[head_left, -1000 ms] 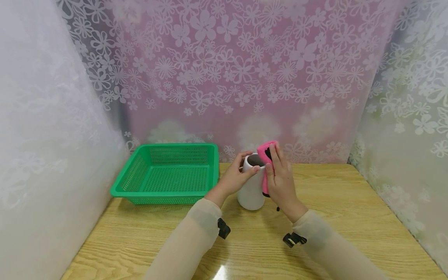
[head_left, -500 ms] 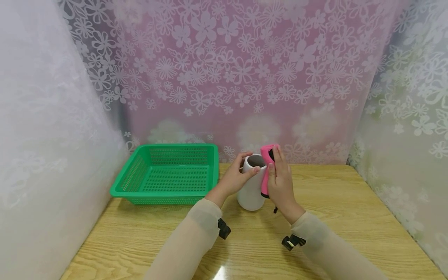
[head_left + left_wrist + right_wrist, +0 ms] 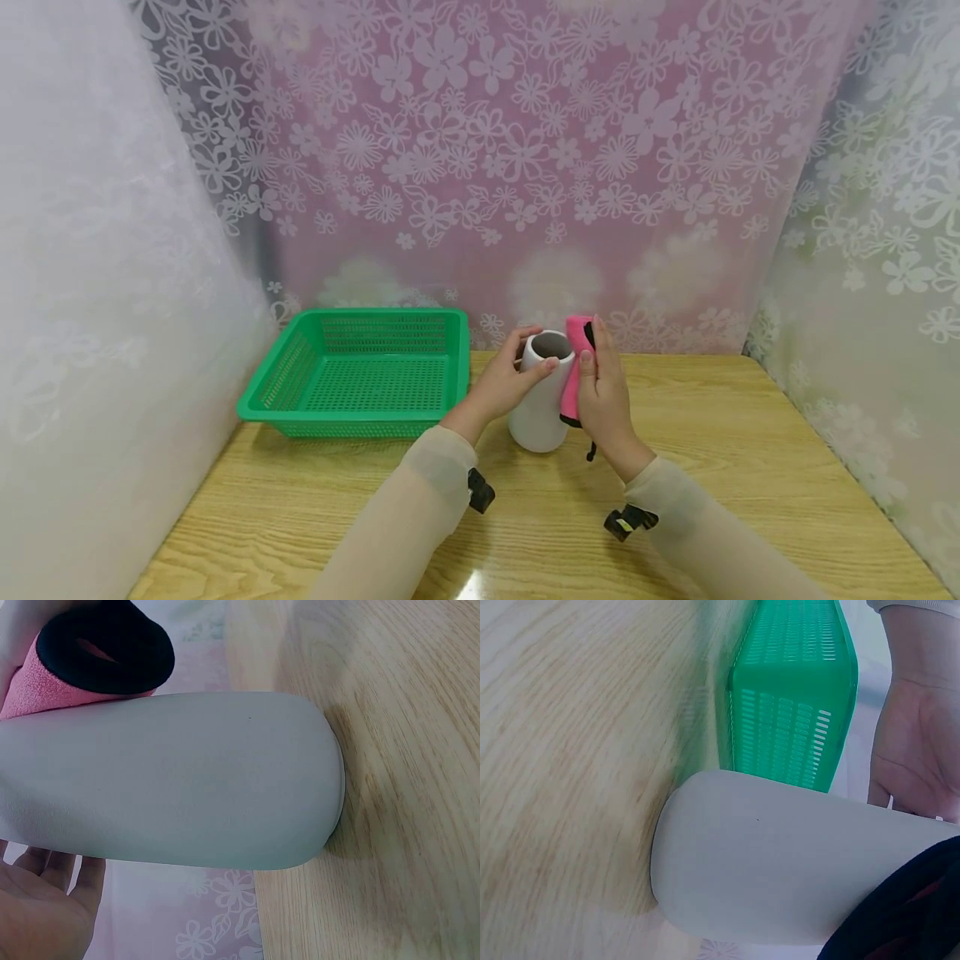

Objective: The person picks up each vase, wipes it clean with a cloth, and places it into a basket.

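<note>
A tall white vase (image 3: 538,408) with an open top stands upright on the table. My left hand (image 3: 501,383) grips its upper part from the left, thumb on the near side near the rim. On the vase's right side, my right hand (image 3: 606,404) holds a folded pink cloth (image 3: 576,379) against it, thumb in front and fingers extended upward. Black edging and a short dark cord show at the cloth's lower end. The left wrist view shows the cloth (image 3: 67,694) curled beside the smooth vase wall (image 3: 187,780). Part of the right palm is hidden behind the cloth.
To the left is a green plastic basket (image 3: 352,417) with slotted walls. The wooden table (image 3: 750,467) extends to the right and front. Floral curtains (image 3: 487,167) enclose the back and both sides.
My right hand and the cloth have shifted slightly down and right along the vase, showing more of its rim. The left hand and vase stay nearly still.
</note>
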Available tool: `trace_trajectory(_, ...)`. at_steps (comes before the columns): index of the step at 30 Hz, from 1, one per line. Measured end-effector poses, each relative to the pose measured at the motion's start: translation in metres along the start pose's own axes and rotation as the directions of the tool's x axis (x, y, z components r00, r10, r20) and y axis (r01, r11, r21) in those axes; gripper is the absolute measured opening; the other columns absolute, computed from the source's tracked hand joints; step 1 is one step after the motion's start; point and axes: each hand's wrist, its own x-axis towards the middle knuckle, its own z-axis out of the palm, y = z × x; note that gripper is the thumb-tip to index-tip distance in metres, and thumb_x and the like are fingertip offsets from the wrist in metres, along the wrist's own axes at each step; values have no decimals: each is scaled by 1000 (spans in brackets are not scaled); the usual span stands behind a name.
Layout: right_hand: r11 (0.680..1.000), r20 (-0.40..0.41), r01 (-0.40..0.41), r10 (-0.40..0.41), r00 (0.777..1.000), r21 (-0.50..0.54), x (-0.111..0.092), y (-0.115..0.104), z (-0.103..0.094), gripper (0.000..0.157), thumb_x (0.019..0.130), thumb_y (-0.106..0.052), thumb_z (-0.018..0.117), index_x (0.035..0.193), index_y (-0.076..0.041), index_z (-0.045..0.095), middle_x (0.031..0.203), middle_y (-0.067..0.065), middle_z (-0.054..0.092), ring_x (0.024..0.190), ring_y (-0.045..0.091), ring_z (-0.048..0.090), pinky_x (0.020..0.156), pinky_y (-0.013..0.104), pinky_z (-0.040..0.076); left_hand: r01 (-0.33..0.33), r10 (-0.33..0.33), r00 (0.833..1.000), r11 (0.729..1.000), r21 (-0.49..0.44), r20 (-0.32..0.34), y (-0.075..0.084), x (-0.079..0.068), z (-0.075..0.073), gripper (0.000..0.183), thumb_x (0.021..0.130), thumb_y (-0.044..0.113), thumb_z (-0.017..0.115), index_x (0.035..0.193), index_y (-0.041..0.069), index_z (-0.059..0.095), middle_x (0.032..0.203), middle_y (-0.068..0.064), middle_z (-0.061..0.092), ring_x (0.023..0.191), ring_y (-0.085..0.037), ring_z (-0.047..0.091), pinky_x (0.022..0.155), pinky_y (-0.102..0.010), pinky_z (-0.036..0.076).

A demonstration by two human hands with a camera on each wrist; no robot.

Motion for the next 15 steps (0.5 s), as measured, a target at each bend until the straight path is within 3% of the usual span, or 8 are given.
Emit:
trace_trajectory(9,991,75,-117,113,991,62,-4,4,-2,56,110,-33,32,162,-25,13,166,8,13,151,32,15,117,59,22,-5,5,1000,1000,-3,-2,-1,0,0,68,94,51,67,152,32,37,144,-2,50,131,-28,52,102,-49,47)
trace_trajectory(15,976,144,-202,189,971,79,-9,9,0,57,110,-35,30,162,-21,11,165,13,16,150,34,18,117,58,22,-3,3,1000,1000,-10,-5,-2,1,0,66,94,49,67,151,32,37,143,-1,51,129,-27,53,101,-48,48)
